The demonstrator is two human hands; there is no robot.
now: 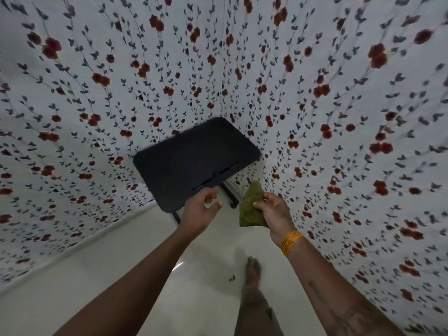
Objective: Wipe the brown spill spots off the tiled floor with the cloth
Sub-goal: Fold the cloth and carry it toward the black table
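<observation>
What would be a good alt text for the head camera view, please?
A person's right hand holds a green cloth above a pale tiled floor with one small brown spot; the left hand is open and empty. A black table stands between flowered curtains.

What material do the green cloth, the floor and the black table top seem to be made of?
Green cloth: probably soft woven or microfibre fabric; it folds in the right hand.
Floor: likely glazed tile, pale and glossy, with a light reflection.
Black table top: perhaps laminated board or plastic, matte; uncertain.
</observation>
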